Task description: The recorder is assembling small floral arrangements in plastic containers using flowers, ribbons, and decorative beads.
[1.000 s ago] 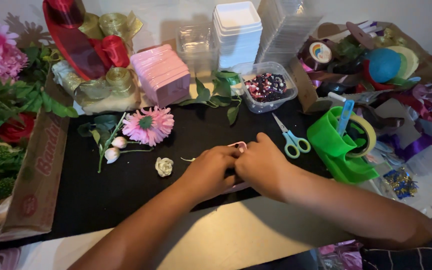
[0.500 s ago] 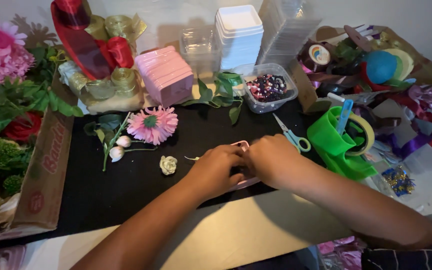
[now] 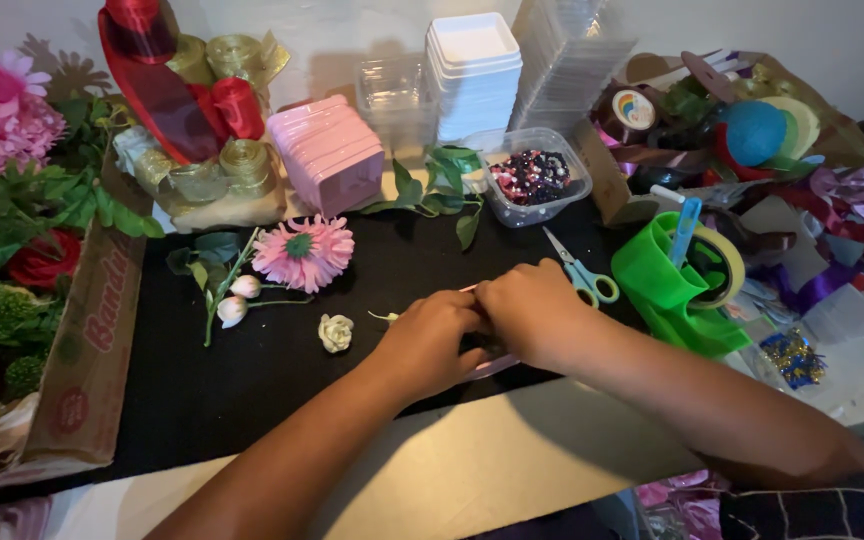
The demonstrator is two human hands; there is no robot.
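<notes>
On the black mat (image 3: 252, 400) in front of you, your two hands meet near the middle of the table. Your left hand (image 3: 430, 342) and your right hand (image 3: 535, 318) press together, fingers curled inward over something small and pale pink (image 3: 497, 366), of which only a thin edge shows beneath your palms. Both hands look closed around it, though the fingers hide what it is and how it is gripped.

Just left of your left hand lies a small cream rose head (image 3: 335, 332), apart from the fingers. Further left lies a pink daisy-like flower (image 3: 303, 252) and, beside it, a sprig with two pale tulip buds (image 3: 239, 298).

Just beyond your right hand lie scissors with light blue handles (image 3: 580, 272), near the knuckles without touching. To their right stands a bright green tape dispenser (image 3: 664, 290) with a roll of yellowish tape.

At the back of the mat sit a pink box (image 3: 328, 155), a clear tub of dark beads (image 3: 535, 178), a leafy green sprig (image 3: 439, 190) and a stack of white lidded containers (image 3: 477, 70). Red and gold ribbon spools (image 3: 202, 100) stand at the back left, and a cardboard box of artificial flowers and greenery (image 3: 82, 340) runs along the left edge.
</notes>
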